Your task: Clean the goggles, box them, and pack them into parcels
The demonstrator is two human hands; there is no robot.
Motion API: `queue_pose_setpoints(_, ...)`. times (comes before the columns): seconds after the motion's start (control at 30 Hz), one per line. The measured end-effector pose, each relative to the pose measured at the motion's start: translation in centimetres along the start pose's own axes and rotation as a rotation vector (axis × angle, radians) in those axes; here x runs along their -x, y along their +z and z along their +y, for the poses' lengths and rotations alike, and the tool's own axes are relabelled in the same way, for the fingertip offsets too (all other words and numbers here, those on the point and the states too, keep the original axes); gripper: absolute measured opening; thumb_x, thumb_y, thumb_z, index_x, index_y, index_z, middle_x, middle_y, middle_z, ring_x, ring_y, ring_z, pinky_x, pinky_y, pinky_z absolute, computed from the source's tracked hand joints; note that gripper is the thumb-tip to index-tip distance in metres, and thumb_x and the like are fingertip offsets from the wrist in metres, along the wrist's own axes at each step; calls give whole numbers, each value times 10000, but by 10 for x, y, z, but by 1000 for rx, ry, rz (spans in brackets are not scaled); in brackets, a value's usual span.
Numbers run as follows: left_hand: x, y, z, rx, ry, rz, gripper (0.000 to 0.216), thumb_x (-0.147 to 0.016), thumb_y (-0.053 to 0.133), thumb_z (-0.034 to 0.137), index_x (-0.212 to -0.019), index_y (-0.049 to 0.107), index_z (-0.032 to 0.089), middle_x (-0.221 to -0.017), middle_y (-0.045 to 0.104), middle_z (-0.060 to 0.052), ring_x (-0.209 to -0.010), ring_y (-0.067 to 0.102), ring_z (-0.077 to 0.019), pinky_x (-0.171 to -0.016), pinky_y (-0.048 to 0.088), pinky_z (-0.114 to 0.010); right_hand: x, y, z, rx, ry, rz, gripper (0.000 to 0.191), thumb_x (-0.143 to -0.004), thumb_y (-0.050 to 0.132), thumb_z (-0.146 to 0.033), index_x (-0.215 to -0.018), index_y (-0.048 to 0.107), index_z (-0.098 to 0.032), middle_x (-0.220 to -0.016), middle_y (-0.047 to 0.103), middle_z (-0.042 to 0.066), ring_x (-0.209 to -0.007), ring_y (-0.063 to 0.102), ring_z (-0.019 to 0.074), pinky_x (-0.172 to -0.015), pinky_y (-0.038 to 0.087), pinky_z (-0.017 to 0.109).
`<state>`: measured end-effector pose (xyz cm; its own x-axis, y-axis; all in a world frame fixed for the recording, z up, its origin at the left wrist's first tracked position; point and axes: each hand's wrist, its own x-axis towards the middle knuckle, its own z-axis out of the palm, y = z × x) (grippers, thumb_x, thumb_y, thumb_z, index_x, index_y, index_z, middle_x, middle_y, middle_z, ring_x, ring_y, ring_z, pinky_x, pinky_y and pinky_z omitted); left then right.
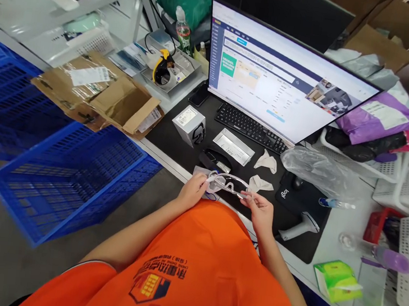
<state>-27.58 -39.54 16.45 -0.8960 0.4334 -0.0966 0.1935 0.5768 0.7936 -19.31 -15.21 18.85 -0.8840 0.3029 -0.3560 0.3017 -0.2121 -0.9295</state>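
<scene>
Between my two hands is a pair of clear glasses, held just over the desk's front edge. My left hand pinches one end, and my right hand grips the other with thumb and fingertips. Just beyond the glasses lie a black case and two crumpled white wipes. A shallow open silver box tray rests farther back, beside an upright silver box with a label and a black logo.
A black keyboard and a lit monitor stand behind. To the right are a white barcode scanner, plastic wrap and a green tissue pack. An opened cardboard box and a blue crate are on the left.
</scene>
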Motion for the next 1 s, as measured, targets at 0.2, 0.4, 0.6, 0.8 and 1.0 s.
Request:
queue_pose_setpoints(0.2, -6, 6, -5, 104, -22, 73, 316, -985, 364, 335, -795, 578, 199, -943, 601, -74, -935, 585, -214, -888, 476, -367, 2, 3, 2, 274, -189, -71, 254, -823, 741, -449, -923, 812, -226, -927, 797, 78, -835, 759, 246, -767, 640, 385)
queue_pose_setpoints(0.4, -13, 8, -13, 198, -140, 126, 344, -976, 349, 339, -727, 544, 201, -851, 573, -55, -864, 572, -205, -820, 475, -352, -9, -10, -7, 454, -432, -256, 165, -903, 666, -344, -933, 808, -264, -1055, 784, 70, -975, 748, 238, -878, 612, 390)
queue_pose_setpoints(0.6, -11, 3, -3, 155, 32, 54, 332, -996, 383, 343, -725, 506, 197, -929, 539, -57, -904, 536, -193, -871, 456, -358, -19, 13, 11, 422, -316, -45, 229, -899, 664, -378, -998, 798, -220, -958, 796, 69, -858, 754, 232, -792, 607, 357)
queue_pose_setpoints(0.8, -10, -4, 7, 123, 140, 52, 335, -1016, 360, 305, -734, 504, 196, -941, 506, -57, -916, 516, -187, -871, 464, -353, -27, 34, 10, 586, -311, -348, 215, -935, 599, -317, -970, 795, -236, -911, 785, 42, -840, 731, 212, -780, 575, 321)
queue_pose_setpoints(1.0, -11, -5, 8, 50, 251, 4, 264, -1006, 388, 265, -783, 511, 197, -978, 520, -65, -942, 519, -190, -873, 476, -342, -34, 55, 13, 713, -469, -153, 214, -931, 584, -241, -965, 795, -228, -1086, 740, 106, -994, 696, 237, -859, 577, 374)
